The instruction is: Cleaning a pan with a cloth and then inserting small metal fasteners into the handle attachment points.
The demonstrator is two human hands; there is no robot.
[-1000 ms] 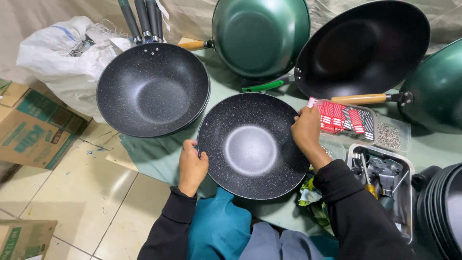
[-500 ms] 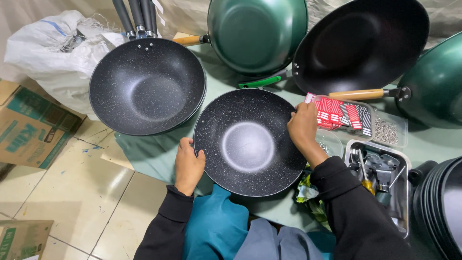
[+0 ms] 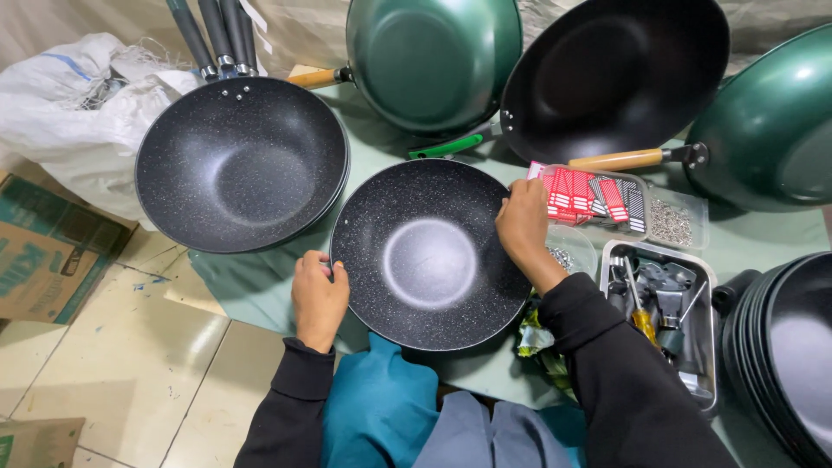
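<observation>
Green-brown cardboard box [image 3: 39, 247] left; red packets [image 3: 582, 192], perhaps.

One head-worn view looks steeply down, close over the speckled pan [image 3: 429, 256] — table ahead, floor tiles to its left.

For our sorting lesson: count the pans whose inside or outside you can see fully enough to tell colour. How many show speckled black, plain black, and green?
Speckled black pans: 2, one held by the left hand and right hand, one on the handled stack
Plain black pans: 1
Green pans: 2
Total: 5, leaving out the dark stack at the right edge.
</observation>
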